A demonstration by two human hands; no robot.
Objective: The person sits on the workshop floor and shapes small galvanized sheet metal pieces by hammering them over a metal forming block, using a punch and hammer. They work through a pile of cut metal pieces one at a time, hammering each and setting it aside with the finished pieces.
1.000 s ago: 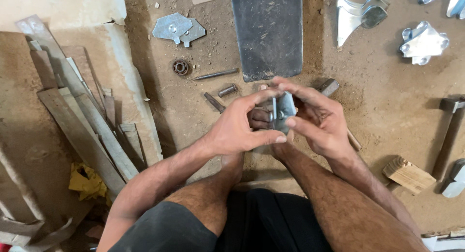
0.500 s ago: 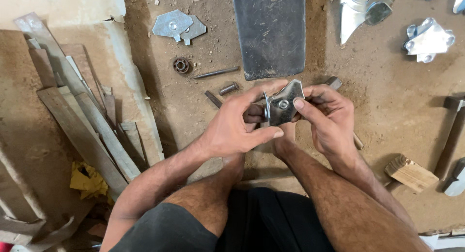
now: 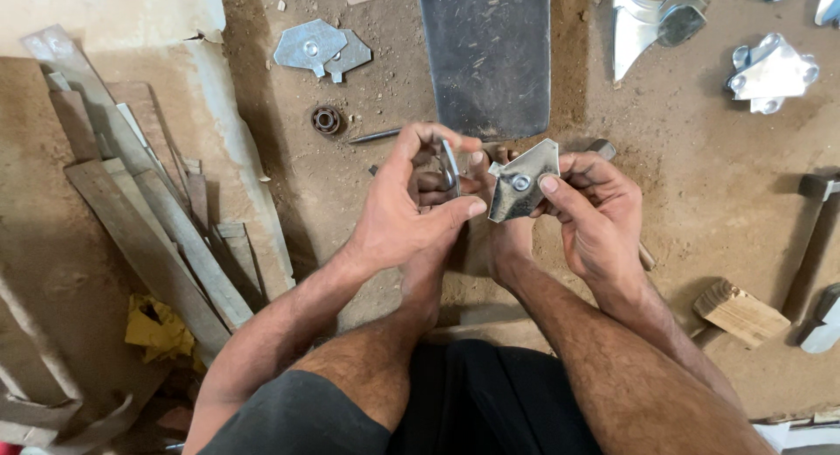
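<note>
While I watch head view: left hand [image 3: 407, 210] pinches thin curved metal piece [image 3: 451, 168] edge-on between thumb and fingers, closed on it. Right hand [image 3: 595, 214] grips flat angular plate [image 3: 522, 180], thumb near its centre rivet. Both parts sit close together, above dirt floor [image 3: 682, 131], below dark metal sheet [image 3: 490, 57]. Bearing [image 3: 326, 119] lies left; wood block [image 3: 740, 311] right.

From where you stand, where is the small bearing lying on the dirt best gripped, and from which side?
Probably from straight above, pinching the outer ring of the bearing across its width. It lies flat on the dirt floor with its hole facing up, so the rim is exposed all round. The steel pin lies to its right, so come in clear of that side.
</note>
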